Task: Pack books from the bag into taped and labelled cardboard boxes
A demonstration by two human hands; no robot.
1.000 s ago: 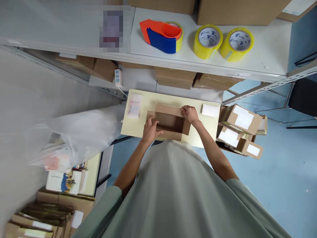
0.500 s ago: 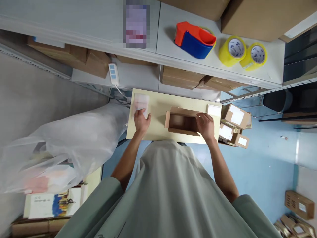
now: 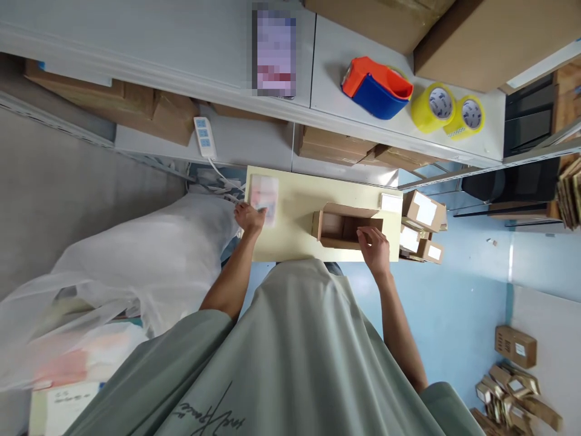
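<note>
- Cardboard box (image 3: 342, 227): plain brown, oblong, just right of frame centre. Sits level, long side running left-right.
- Box state: top open, brown interior visible to me. Left end flap folded outward; flap on upper long side stands out too. Right end partly covered, flap position there unclear.
- Flat packet (image 3: 265, 191): pale, translucent-looking cover, pinkish-red patches, print too blurry to read. Lies flat left of frame centre, long side up-down, well apart from box.

Light's decent in here, bright and pretty even. Carton's (image 3: 342, 227) inside is shadowy at 3 o'clock, floor's (image 3: 454, 290) washed out toward 4, pixelated patch (image 3: 275, 51) at 12, edges stretched.
</note>
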